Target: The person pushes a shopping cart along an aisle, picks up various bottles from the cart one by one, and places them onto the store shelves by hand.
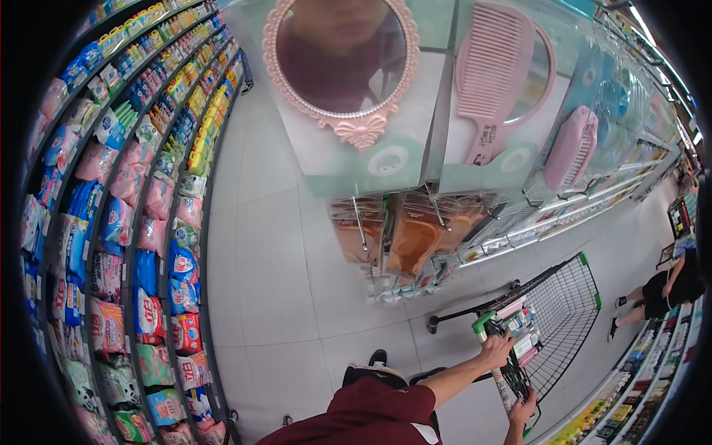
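A shopping cart (564, 326) of dark wire with green corners stands at the lower right, beside me. Over the upper part of its handle (502, 387) lies my left hand (497, 350), fingers curled at the bar. Lower down, my right hand (523, 408) is wrapped round the same handle; its palm side is partly hidden. Several small packaged goods (523, 334) lie in the cart close to my left hand. Near the camera hang a pink-framed mirror (341, 59) and a pink comb (493, 67) in clear packs.
Shelves (119, 222) of bagged goods curve along the left. Brown combs in packs (415, 237) hang from hooks ahead. A person in dark clothes (664, 289) is at the far right, by another shelf (653, 371). Pale floor tiles (282, 297) run between.
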Motion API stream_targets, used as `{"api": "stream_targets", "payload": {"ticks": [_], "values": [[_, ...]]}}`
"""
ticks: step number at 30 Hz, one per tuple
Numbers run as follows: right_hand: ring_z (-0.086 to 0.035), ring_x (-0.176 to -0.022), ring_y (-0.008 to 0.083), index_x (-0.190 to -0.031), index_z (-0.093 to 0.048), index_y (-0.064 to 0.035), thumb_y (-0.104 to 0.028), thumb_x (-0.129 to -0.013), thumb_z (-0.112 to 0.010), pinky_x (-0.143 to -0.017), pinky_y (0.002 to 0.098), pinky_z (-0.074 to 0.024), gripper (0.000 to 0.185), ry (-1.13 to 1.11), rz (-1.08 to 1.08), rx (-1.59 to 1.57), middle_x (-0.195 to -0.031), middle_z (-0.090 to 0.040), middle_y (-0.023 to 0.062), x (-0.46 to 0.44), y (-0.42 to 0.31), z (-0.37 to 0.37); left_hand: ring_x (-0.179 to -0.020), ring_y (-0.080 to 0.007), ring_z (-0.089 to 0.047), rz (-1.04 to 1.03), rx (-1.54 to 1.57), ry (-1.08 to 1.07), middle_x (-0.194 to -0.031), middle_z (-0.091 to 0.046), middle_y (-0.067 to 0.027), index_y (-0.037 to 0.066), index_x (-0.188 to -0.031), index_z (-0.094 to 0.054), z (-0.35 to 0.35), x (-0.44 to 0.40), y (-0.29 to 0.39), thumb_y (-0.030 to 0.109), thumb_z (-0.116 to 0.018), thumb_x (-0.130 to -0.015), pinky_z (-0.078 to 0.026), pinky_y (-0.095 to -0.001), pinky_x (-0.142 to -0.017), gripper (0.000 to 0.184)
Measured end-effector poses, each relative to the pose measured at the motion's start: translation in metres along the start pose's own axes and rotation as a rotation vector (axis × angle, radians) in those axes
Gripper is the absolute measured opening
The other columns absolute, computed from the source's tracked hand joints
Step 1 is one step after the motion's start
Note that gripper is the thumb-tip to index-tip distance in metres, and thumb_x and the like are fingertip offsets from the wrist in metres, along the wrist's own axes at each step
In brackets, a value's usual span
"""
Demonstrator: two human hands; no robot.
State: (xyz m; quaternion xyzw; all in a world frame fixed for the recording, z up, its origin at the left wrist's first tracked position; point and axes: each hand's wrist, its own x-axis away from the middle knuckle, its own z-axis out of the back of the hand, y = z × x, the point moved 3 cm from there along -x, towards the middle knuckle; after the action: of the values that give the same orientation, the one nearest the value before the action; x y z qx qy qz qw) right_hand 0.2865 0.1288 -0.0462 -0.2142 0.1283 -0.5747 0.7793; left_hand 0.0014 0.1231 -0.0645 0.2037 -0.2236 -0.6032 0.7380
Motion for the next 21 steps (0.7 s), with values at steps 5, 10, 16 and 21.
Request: {"api": "stream_targets", "payload": {"ticks": [5,10,16,21], "values": [[-0.056,-0.116,0.0404,-0.128,-0.054,0.0042,0.001,-0.072,-0.056,-0.105,0.0444,-0.0412,0.056,0.018,0.022,0.035,-0.119,-0.059,0.0228,-0.005,0.010,-0.003,-0.080,-0.0289,-0.073,-0.006,0.054,0.043,-0.138,-0.053,-0.0253,0.002,-0.121,-0.059,0.003,-0.001,-0.001,0.016,-0.073,-0.068,-0.058,-0.0382,-0.063,0.056],[-0.056,-0.117,0.0415,-0.125,-0.056,0.0038,-0.001,-0.071,-0.058,-0.105,0.0458,-0.0409,0.054,0.038,0.042,0.093,-0.117,-0.061,0.0237,-0.001,-0.006,0.006,-0.083,-0.0334,-0.072,0.071,0.161,0.060,-0.134,-0.054,-0.0211,0.005,-0.114,-0.060,-0.001,-0.005,-0.001,0.014,-0.070,-0.071,-0.057,-0.0439,-0.070,0.045],[-0.055,-0.120,0.0425,-0.129,-0.058,0.0006,-0.009,-0.071,-0.062,-0.108,0.0482,-0.0399,0.059,-0.003,0.001,0.109,-0.125,-0.062,0.0244,-0.007,0.023,0.003,-0.100,-0.0353,-0.070,0.153,0.002,-0.211,-0.135,-0.053,-0.0173,0.009,-0.136,-0.051,0.004,-0.021,0.005,0.023,-0.065,-0.081,-0.057,-0.0477,-0.080,0.058],[-0.056,-0.122,0.0354,-0.128,-0.060,-0.0072,-0.011,-0.073,-0.063,-0.109,0.0462,-0.0383,0.054,0.034,-0.024,0.080,-0.125,-0.064,0.0164,-0.007,0.016,0.011,-0.102,-0.0380,-0.069,0.130,-0.062,-0.245,-0.144,-0.048,-0.0192,0.007,-0.135,-0.045,0.009,-0.020,0.015,0.027,-0.067,-0.082,-0.057,-0.0510,-0.080,0.061]]}}
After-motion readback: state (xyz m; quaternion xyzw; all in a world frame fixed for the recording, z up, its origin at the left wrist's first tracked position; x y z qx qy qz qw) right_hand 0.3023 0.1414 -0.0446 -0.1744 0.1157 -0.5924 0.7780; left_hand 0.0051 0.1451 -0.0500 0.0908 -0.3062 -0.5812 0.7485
